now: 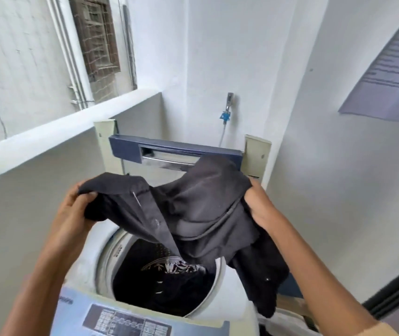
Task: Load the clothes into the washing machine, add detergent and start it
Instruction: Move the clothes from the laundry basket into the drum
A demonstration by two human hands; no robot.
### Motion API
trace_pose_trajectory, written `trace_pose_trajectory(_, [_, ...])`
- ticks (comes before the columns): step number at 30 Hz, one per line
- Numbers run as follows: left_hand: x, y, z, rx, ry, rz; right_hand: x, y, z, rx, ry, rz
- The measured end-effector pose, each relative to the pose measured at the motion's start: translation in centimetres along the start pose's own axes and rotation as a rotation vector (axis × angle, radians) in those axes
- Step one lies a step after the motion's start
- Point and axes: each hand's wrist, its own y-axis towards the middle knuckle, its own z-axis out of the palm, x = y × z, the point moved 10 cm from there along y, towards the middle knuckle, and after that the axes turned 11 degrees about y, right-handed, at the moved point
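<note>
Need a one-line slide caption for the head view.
Both hands, left and right, hold a dark shirt above the open washing machine drum.

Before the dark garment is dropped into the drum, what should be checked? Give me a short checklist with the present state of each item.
1. Lid raised, out of the way: ok.
2. Drum opening clear: ok; dark clothes lie low inside.
3. Dark garment held by both left hand and right hand: ok.
4. Whole garment above the opening: not ok; its right end hangs outside the rim.
5. Pockets empty: cannot tell.
6. Detergent nearby: cannot tell; none in view.
</note>
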Motion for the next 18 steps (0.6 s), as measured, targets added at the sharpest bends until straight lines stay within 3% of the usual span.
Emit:
trace_pose_trajectory(6, [0.6, -0.3, -1.1, -0.023, 0.009, 0.009, 1.2, 1.6, 8.8, 0.042, 0.233, 0.132])
trace_pose_trajectory(13, [1.8, -0.1, -2.6, -0.032, 0.105, 0.011, 1.6, 2.3, 11.5, 0.119, 0.553, 0.124])
trace_pose_trajectory(15, [2.2, 0.2, -3.1, -0.047, 0.089, -0.005, 0.9, 2.5, 11.2, 0.183, 0.445, 0.11])
trace_pose_trajectory(18, [2.8, 0.8, -3.1, -0.068, 0.029, -0.036, -2.0, 2.5, 9.7, 0.394, -0.263, 0.101])
